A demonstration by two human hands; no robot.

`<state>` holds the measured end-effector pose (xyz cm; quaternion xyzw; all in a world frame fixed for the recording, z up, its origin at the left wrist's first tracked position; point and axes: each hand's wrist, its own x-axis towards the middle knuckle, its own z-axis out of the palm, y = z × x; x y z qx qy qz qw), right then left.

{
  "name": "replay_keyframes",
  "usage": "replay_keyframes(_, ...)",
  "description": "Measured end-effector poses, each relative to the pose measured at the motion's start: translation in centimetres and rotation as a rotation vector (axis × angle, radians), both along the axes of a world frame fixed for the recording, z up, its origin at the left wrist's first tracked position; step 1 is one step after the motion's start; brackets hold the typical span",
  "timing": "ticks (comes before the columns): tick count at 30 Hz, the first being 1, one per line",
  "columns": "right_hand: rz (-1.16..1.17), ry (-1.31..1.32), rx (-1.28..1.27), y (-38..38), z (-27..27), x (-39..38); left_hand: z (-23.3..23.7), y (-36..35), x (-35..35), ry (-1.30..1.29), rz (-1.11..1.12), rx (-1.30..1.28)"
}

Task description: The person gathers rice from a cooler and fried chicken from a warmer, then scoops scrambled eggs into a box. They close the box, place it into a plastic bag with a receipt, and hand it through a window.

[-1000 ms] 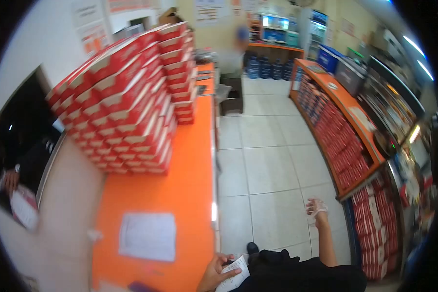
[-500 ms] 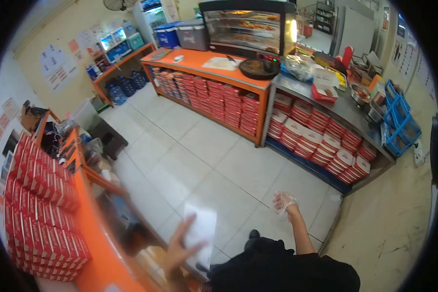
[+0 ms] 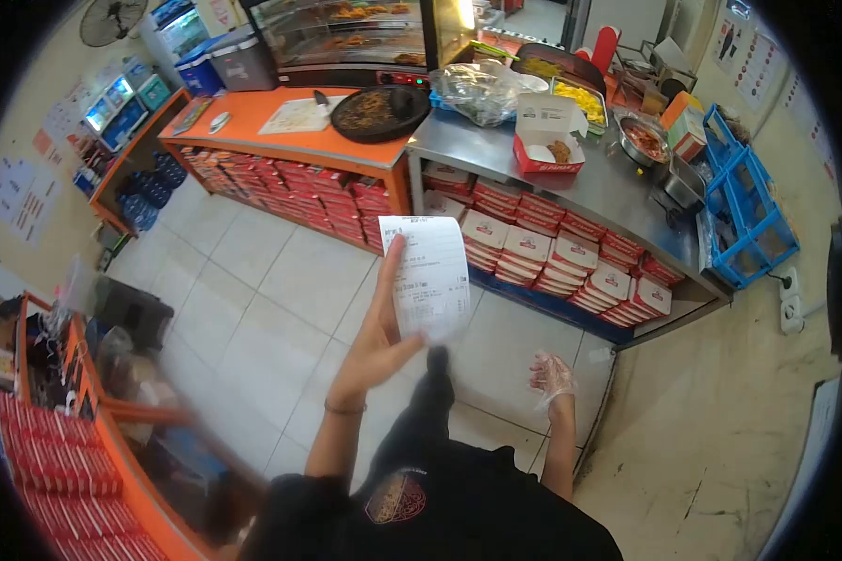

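Receipt (image 3: pixel 430 276) is up in front of the camera, mid frame, held upright. Its top edge shows against the shelf of red boxes (image 3: pixel 552 257) and its lower edge curls above the floor (image 3: pixel 262 280).

Head view:
- Left hand (image 3: pixel 379 337) is raised, thumb and fingers pinched together on the receipt's left edge. Index finger points up along that edge. There is a thin band at the wrist.
- Right hand (image 3: pixel 552 376) hangs low at the person's side in a clear plastic glove, fingers loosely apart, holding nothing. It is well apart from the receipt and near the lower corner of the steel counter (image 3: pixel 617 201).
- Steel counter runs along the right. An open box (image 3: pixel 547 140) with food sits near its front edge, with trays and bowls behind it. Red boxes are stacked tight on the shelf below, flush with the counter front.
- Orange counter (image 3: pixel 281 140) joins the steel one at its left end. A black pan (image 3: pixel 379 110) sits at that join, with a glass warmer (image 3: pixel 346 28) behind it. More boxes are shelved under it.
- Blue crate (image 3: pixel 748 215) stands at the steel counter's far right end.
- Floor is open tile between these counters and the near orange counter (image 3: pixel 140 458) at lower left, giving a wide lane.
- Box stack (image 3: pixel 56 477) sits on that near counter, which is blurred.
- Bare concrete strip runs along the right of the steel counter's end.
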<state>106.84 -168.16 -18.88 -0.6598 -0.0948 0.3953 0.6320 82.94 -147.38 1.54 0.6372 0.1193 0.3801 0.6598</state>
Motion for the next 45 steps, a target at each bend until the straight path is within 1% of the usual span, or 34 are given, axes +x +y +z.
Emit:
replay_keyframes(4,-0.063,-0.049,-0.006,7.9,-1.8,8.5,-0.7,8.4,7.9,-0.117,-0.114,-0.115)
replay_keyframes(5,-0.071,-0.05,-0.024,10.1,-0.2,10.0,-0.6,10.2,9.7,-0.118,-0.121,-0.133)
replay_keyframes(7,-0.132,-0.196,0.063,15.5,3.4,12.9,0.2,13.8,13.5,-0.206,-0.214,-0.292)
replay_keyframes(8,-0.143,-0.197,0.062,17.9,5.5,14.3,0.8,15.4,15.6,-0.206,-0.225,-0.294)
replay_keyframes(10,-0.17,-0.463,-0.142,21.2,8.6,16.6,1.8,17.7,19.5,-0.255,-0.23,-0.368)
replay_keyframes(11,-0.183,-0.456,-0.15,22.4,8.5,18.3,2.1,18.8,21.3,-0.246,-0.243,-0.374)
replay_keyframes(13,-0.201,-0.986,-0.079,25.3,8.0,22.0,2.7,21.3,25.0,-0.183,-0.195,-0.427)
replay_keyframes(14,-0.226,-1.077,-0.105,27.2,10.5,22.8,2.9,22.5,26.6,-0.185,-0.215,-0.43)
replay_keyframes(15,-0.222,-1.076,-0.101,29.0,9.8,25.1,2.8,23.9,28.2,-0.185,-0.21,-0.429)
replay_keyframes(17,-0.254,-1.201,-0.148,32.3,8.6,29.4,2.1,25.7,31.1,-0.154,-0.135,-0.409)
replay_keyframes(18,-0.167,-1.237,-0.166,33.0,8.2,31.5,1.7,26.1,32.2,-0.147,-0.107,-0.426)
replay_keyframes(19,-0.139,-1.228,-0.158,34.4,7.8,33.5,1.6,26.7,33.4,-0.146,-0.076,-0.429)
replay_keyframes(21,-0.049,-1.18,-0.087,37.2,6.9,37.5,2.2,27.8,36.0,-0.161,-0.015,-0.417)
replay_keyframes(22,0.029,-1.165,-0.121,38.3,6.6,39.0,2.7,28.0,37.1,-0.182,0.012,-0.408)
replay_keyframes(23,0.049,-1.167,-0.102,39.3,6.3,40.4,3.0,28.3,38.2,-0.188,0.036,-0.401)
replay_keyframes(25,0.144,-1.317,-0.083,40.8,5.7,42.2,3.4,28.7,39.7,-0.205,0.038,-0.383)
replay_keyframes(26,0.214,-1.283,-0.097,41.6,5.6,42.9,3.5,29.0,40.5,-0.204,0.065,-0.383)
replay_keyframes(27,0.238,-1.276,-0.087,42.2,4.7,43.6,3.6,29.2,41.3,-0.193,0.066,-0.38)
replay_keyframes(28,0.309,-1.295,-0.167,43.0,3.8,44.1,3.7,29.3,42.0,-0.184,0.062,-0.374)
replay_keyframes(29,0.371,-1.314,-0.245,43.7,3.1,44.9,3.6,29.6,42.6,-0.183,0.075,-0.37)
replay_keyframes(30,0.373,-1.31,-0.234,43.9,2.4,45.7,3.3,30.0,43.2,-0.151,0.069,-0.307)
replay_keyframes(31,0.441,-1.309,-0.242,43.7,2.2,46.0,3.3,30.3,43.7,-0.115,0.058,-0.245)
replay_keyframes(32,0.503,-1.308,-0.252,43.1,1.9,45.4,3.5,30.2,43.5,-0.106,0.055,-0.238)
replay_keyframes(33,0.498,-1.298,-0.251,42.6,1.6,45.4,3.7,30.3,44.0,-0.115,0.047,-0.257)
replay_keyframes(35,0.404,-1.252,-0.164,41.4,1.6,45.2,3.9,30.5,44.7,-0.115,0.035,-0.276)
replay_keyframes(36,0.399,-1.244,-0.165,40.6,1.7,45.2,4.0,30.6,45.0,-0.122,0.05,-0.298)
replay_keyframes(38,0.248,-1.312,-0.203,38.6,1.9,46.1,4.2,31.1,45.6,-0.129,0.056,-0.317)
replay_keyframes(39,0.237,-1.31,-0.208,37.5,1.9,46.8,4.2,31.4,45.9,-0.118,0.047,-0.321)
replay_keyframes(41,0.097,-1.429,-0.273,35.0,1.9,48.7,4.3,32.1,46.9,-0.109,0.015,-0.327)
replay_keyframes(45,-0.051,-1.439,-0.352,31.7,2.8,51.1,3.9,33.6,48.8,-0.141,-0.077,-0.396)
